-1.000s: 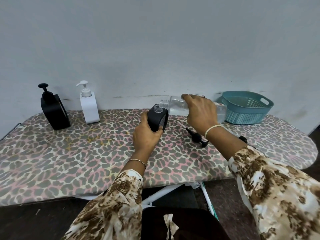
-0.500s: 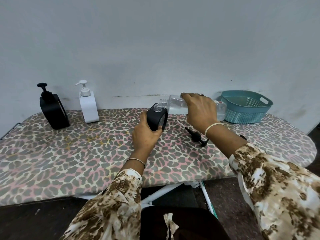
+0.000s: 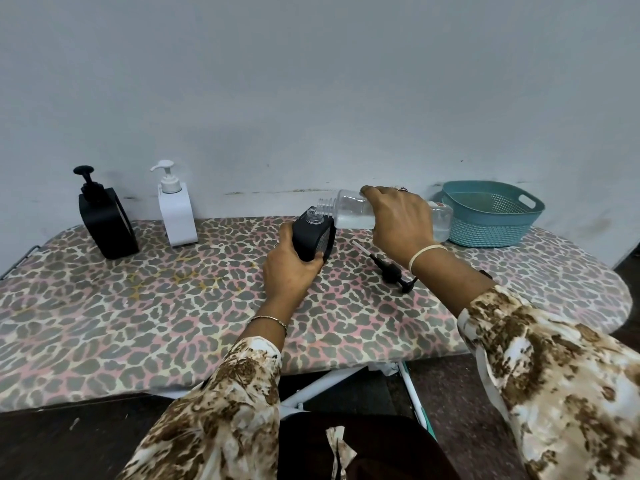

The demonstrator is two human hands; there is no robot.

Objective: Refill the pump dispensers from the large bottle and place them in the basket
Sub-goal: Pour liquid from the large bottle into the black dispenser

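Observation:
My left hand [image 3: 289, 271] grips an open black dispenser [image 3: 313, 237], tilted, with its clear neck facing up. My right hand [image 3: 398, 223] holds the large clear bottle [image 3: 349, 213] nearly level, its open mouth just above and right of the dispenser's neck; clear liquid lies along the bottle's lower side. The black pump head [image 3: 389, 270] with its white tube lies on the board under my right wrist. A second black pump dispenser [image 3: 105, 220] and a white pump dispenser [image 3: 176, 214] stand at the far left. The teal basket [image 3: 491, 216] sits at the far right.
Everything rests on an ironing board with a leopard-print cover [image 3: 173, 306] set against a pale wall. Its white legs [image 3: 318, 382] show below the front edge, and the rounded end is at the right. Dark floor lies beneath.
The bottle's mouth has drawn back slightly to the right of the dispenser's neck. Both hands otherwise stay in place.

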